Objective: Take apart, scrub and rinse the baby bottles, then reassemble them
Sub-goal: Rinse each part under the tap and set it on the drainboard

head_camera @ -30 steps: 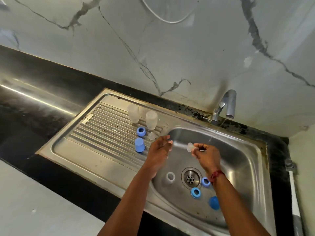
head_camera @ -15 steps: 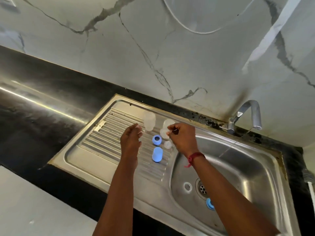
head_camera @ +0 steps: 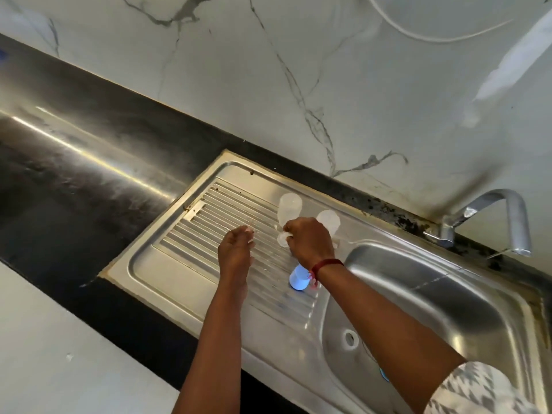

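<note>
Right hand (head_camera: 310, 243) brought pinched small clear teat (head_camera: 282, 238) from steel basin (head_camera: 433, 297) to ribbed steel drainboard (head_camera: 206, 234); likely rinsed. Left hand (head_camera: 236, 252) loose, empty.

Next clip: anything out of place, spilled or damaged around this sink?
Nothing spilled or broken. Both clear bottles stand on the drainboard, a blue cap nearby; the right hand pinches a clear teat there, the left hand is open. Only oddity: dark grime along the back edge of the sink near the tap.
</note>
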A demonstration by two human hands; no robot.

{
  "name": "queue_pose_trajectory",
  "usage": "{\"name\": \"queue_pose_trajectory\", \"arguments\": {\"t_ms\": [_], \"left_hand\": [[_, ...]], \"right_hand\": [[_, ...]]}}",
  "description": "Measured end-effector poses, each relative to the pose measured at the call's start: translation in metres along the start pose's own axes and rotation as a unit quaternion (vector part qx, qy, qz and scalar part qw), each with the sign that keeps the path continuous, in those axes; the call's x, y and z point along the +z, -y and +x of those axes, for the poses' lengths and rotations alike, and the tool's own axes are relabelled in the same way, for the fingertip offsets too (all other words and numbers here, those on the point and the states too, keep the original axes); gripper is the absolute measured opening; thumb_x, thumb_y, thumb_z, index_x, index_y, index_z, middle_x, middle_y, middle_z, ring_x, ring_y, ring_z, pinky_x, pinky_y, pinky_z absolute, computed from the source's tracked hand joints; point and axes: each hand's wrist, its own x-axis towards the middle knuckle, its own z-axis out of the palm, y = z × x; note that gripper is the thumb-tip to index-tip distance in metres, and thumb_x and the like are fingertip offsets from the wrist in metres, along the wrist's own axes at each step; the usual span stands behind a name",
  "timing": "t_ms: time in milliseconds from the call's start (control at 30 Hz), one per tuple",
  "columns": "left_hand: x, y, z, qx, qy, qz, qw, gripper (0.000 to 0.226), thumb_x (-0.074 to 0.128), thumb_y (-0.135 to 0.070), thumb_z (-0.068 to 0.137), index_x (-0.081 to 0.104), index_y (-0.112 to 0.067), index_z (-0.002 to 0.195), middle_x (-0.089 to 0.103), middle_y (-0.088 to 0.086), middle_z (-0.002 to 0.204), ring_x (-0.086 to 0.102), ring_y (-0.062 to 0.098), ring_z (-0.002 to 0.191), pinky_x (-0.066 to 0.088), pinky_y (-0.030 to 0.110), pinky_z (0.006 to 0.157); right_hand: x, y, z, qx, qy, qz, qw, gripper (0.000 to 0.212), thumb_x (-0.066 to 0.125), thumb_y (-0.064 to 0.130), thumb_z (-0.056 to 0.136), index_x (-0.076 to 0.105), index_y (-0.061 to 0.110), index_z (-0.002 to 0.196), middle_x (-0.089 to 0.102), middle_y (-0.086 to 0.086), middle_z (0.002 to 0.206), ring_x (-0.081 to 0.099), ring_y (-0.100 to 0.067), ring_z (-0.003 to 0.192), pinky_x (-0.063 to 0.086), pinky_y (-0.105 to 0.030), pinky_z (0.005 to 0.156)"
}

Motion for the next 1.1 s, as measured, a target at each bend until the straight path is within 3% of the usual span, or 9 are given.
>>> {"name": "queue_pose_trajectory", "arguments": {"t_ms": [133, 500, 1100], "left_hand": [[-0.002, 0.004, 0.008, -0.009, -0.013, 0.001, 1.0, 0.007, 0.06, -0.028, 0.098, 0.066, -0.025, 0.1, 0.071, 0.005, 0.109, 0.066, 0.022, 0.104, 0.05, 0.041, 0.093], [-0.001, 0.009, 0.019, -0.015, -0.032, -0.001, 0.999, 0.025, 0.058, -0.022, 0.099, 0.064, -0.014, 0.122, 0.069, 0.007, 0.114, 0.067, 0.023, 0.105, 0.05, 0.033, 0.079], [-0.002, 0.016, 0.022, -0.013, -0.041, -0.007, 0.999, 0.02, 0.061, -0.022, 0.098, 0.065, -0.016, 0.116, 0.07, 0.003, 0.11, 0.067, 0.021, 0.103, 0.052, 0.033, 0.082]], "right_hand": [[0.006, -0.001, 0.009, 0.007, 0.014, -0.011, 1.0, 0.025, 0.063, 0.017, 0.094, 0.071, 0.015, 0.117, 0.072, -0.01, 0.113, 0.068, -0.027, 0.103, 0.051, -0.036, 0.095], [0.023, -0.001, 0.022, 0.047, 0.005, -0.015, 0.999, 0.021, 0.06, 0.021, 0.097, 0.071, 0.013, 0.113, 0.071, -0.01, 0.113, 0.067, -0.026, 0.102, 0.05, -0.035, 0.098], [0.032, -0.006, 0.027, 0.044, 0.006, -0.029, 0.999, 0.025, 0.066, 0.026, 0.094, 0.071, 0.012, 0.114, 0.072, -0.01, 0.113, 0.069, -0.027, 0.102, 0.049, -0.04, 0.101]]}}
